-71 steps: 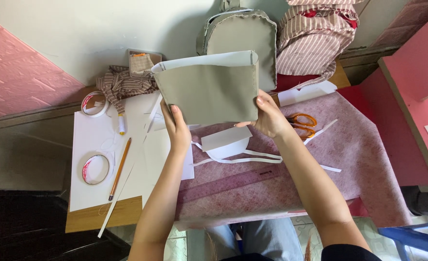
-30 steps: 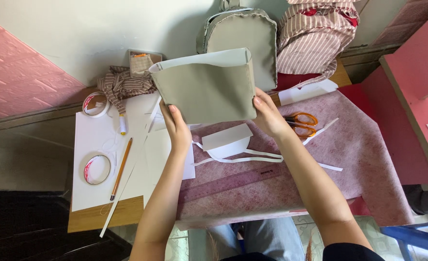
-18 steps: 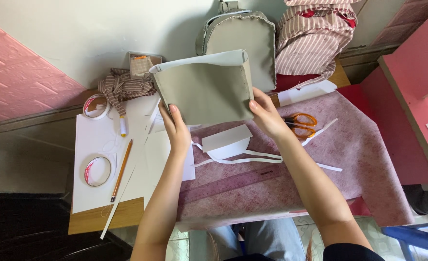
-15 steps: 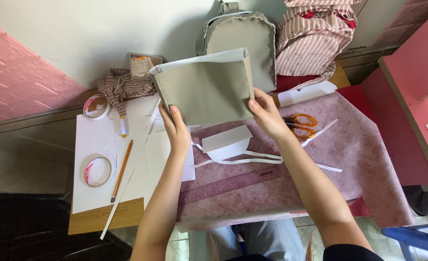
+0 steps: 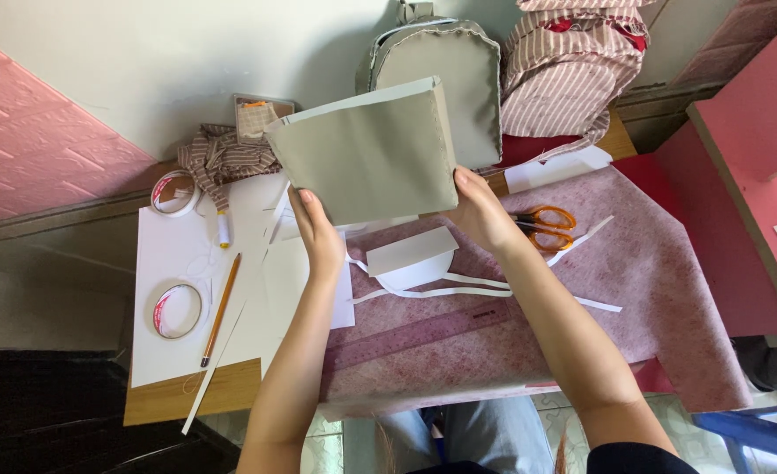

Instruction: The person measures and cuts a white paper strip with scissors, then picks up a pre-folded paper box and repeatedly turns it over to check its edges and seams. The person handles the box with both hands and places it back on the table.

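Grey folded panel (image 5: 366,158), a box-like piece of stiff grey sheet with a white inner face, is raised above the surface (image 5: 178,404) between both hands, and I read it as partly shaped: two walls are folded up, the rest is open and unjoined. My left hand (image 5: 318,233) pinches its lower left corner, thumb on the front; my right hand (image 5: 480,211) is closed on the lower right edge, fingers behind the sheet. Cutting looks done in part: white paper strips (image 5: 458,285) and a small folded grey-white offcut (image 5: 412,253) lie on the mauve felt sheet (image 5: 669,281), with orange-handled scissors (image 5: 546,224) just beside my right wrist. A purple ruler (image 5: 415,338), a pencil (image 5: 222,307) and two tape rolls (image 5: 178,310) rest nearby. As for packages, a small square box (image 5: 257,114) with an orange-and-brown face sits at the wall, touching striped cloth (image 5: 217,158); its print is too small to judge. A grey backpack (image 5: 458,70) stands behind.
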